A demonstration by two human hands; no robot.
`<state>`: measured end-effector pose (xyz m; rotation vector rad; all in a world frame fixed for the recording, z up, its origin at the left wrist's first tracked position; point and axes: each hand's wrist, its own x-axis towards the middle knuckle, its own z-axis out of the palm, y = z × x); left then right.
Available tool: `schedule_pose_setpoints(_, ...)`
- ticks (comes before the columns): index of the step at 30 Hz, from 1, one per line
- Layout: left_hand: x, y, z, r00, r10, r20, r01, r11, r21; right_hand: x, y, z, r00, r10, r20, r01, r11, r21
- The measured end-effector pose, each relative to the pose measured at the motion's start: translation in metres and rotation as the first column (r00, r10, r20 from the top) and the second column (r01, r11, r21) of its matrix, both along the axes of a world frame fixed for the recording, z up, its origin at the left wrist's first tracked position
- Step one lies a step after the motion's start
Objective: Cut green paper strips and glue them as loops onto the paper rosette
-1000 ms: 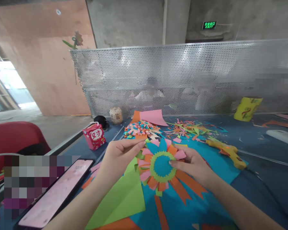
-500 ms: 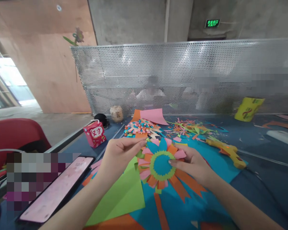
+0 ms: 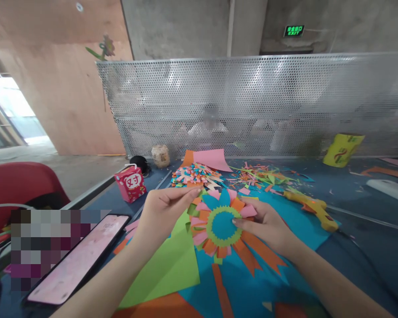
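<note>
"EXIT" on green wall sign (image 3: 293, 30); "又寸" on red carton (image 3: 132, 183)

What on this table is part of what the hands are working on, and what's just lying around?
In hand: paper flower, pinched by the left hand and gripped by the right hand.
Lying about: glue gun, phone, red carton, green sheet, scraps.
</note>
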<state>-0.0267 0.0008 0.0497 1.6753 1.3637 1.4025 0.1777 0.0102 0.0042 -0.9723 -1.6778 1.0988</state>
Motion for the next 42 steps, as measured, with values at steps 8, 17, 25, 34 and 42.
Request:
schedule_pose_setpoints(8,0.0006,0.0002,0.0011,1.000,-0.004,0.007,0.004,1.000,0.002,-0.0010,-0.0004,0.0008,1.000,0.011,-0.002,-0.011,1.000,-0.018)
schedule_pose_setpoints(17,-0.0010,0.0044,-0.0027,0.997,-0.068,0.025,0.067,0.997,0.031,-0.0001,0.0017,-0.0027,1.000,0.019,0.011,-0.019,1.000,0.007)
schedule_pose_setpoints(25,-0.0034,0.0046,-0.0044,0.995,-0.095,0.023,0.094,0.994,0.061,0.0003,0.0021,-0.0022,0.999,0.034,-0.014,-0.034,0.999,-0.013)
schedule_pose_setpoints(34,-0.0026,0.0056,-0.0050,0.997,-0.076,0.010,0.075,0.995,0.071,0.0013,0.0024,-0.0035,1.000,0.018,0.010,-0.018,1.000,0.021)
schedule_pose_setpoints(42,-0.0012,0.0022,-0.0038,0.997,-0.070,0.027,0.068,0.996,0.058,0.0019,0.0032,-0.0053,1.000,0.013,-0.021,-0.013,1.000,0.021)
